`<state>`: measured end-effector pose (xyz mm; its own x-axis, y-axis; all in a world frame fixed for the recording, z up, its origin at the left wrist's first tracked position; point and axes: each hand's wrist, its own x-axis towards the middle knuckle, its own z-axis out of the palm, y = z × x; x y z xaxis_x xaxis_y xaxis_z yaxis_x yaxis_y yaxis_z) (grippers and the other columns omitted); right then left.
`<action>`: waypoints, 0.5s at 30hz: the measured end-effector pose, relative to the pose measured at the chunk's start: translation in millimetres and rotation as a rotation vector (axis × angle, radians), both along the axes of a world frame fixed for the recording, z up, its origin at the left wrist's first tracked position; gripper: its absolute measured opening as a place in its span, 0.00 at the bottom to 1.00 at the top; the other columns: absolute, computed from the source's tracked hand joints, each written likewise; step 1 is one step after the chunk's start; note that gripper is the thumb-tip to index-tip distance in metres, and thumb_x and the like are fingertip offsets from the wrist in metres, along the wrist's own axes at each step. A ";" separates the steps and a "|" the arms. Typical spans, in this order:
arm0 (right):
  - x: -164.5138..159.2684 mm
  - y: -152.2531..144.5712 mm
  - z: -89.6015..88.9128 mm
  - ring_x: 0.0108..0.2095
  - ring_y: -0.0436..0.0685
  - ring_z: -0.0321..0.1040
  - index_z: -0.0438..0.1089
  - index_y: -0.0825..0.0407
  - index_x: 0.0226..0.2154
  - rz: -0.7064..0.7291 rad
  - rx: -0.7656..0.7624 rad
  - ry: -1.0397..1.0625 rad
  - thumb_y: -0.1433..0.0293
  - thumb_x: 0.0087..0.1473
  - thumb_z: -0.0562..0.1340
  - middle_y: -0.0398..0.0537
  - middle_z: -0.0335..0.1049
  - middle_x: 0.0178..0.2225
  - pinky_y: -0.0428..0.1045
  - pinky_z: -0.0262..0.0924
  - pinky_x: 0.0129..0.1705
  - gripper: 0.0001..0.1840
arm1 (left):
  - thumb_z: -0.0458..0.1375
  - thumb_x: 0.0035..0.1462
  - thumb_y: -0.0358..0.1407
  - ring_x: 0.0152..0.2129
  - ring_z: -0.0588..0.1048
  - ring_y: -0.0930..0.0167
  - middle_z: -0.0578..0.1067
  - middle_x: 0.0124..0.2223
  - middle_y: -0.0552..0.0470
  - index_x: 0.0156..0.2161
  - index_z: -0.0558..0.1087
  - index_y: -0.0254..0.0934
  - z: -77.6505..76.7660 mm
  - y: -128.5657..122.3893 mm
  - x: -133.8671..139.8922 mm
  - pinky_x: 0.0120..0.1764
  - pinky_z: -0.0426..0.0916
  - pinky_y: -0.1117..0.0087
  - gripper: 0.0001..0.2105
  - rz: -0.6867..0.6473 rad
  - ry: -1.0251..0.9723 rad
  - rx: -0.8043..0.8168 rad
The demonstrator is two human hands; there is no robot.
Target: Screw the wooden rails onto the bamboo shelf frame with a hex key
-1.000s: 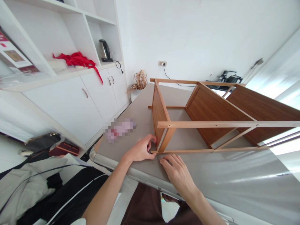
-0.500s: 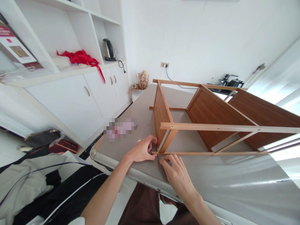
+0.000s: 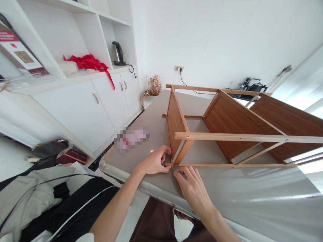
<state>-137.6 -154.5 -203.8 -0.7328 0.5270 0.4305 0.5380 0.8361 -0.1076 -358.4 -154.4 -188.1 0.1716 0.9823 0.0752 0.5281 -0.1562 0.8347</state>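
A wooden shelf unit (image 3: pixel 227 136) lies on its side on the grey table (image 3: pixel 148 134), its boards standing up between thin rails. At its near left corner, my left hand (image 3: pixel 156 163) is closed round the rail's end, fingers against the end board (image 3: pixel 175 124) and thumb at the near rail (image 3: pixel 207 165). Just right of that corner, my right hand (image 3: pixel 193 185) has thumb and forefinger pinched together beside the near rail. A small thin piece shows at its fingertips, too small to name.
A blurred-out pinkish item (image 3: pixel 132 138) lies on the table to the left. White cabinets (image 3: pixel 75 104) hold a kettle (image 3: pixel 118 53) and red ribbon (image 3: pixel 88 63). Clothes (image 3: pixel 50 191) are heaped at the lower left. A dried plant (image 3: pixel 153 85) stands behind the table.
The whole view has shifted slightly, with the scene a little to the right. Both hands stay at the same shelf corner, and their grip looks almost the same.
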 end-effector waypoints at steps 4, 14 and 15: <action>0.3 -0.3 -1.0 0.37 0.57 0.60 0.71 0.50 0.39 -0.003 -0.014 0.014 0.75 0.63 0.55 0.49 0.64 0.36 0.52 0.55 0.40 0.10 | 0.64 0.45 0.33 0.22 0.63 0.74 0.62 0.26 0.63 0.47 0.63 0.40 0.8 -0.3 -0.1 0.29 0.58 0.73 0.23 0.000 0.002 -0.002; 0.6 1.1 -4.9 0.37 0.58 0.59 0.71 0.51 0.40 0.024 -0.016 0.051 0.76 0.64 0.53 0.50 0.64 0.36 0.53 0.54 0.41 0.11 | 0.66 0.44 0.34 0.22 0.63 0.75 0.63 0.25 0.64 0.47 0.64 0.40 -4.7 0.7 -0.5 0.29 0.58 0.74 0.24 0.016 0.018 0.005; 0.6 1.0 -4.7 0.38 0.58 0.59 0.71 0.52 0.40 0.024 -0.007 0.039 0.76 0.64 0.53 0.50 0.64 0.37 0.53 0.54 0.41 0.11 | 0.66 0.44 0.34 0.22 0.63 0.75 0.63 0.25 0.64 0.47 0.64 0.40 -5.3 0.7 -0.8 0.29 0.58 0.74 0.24 0.015 0.017 0.004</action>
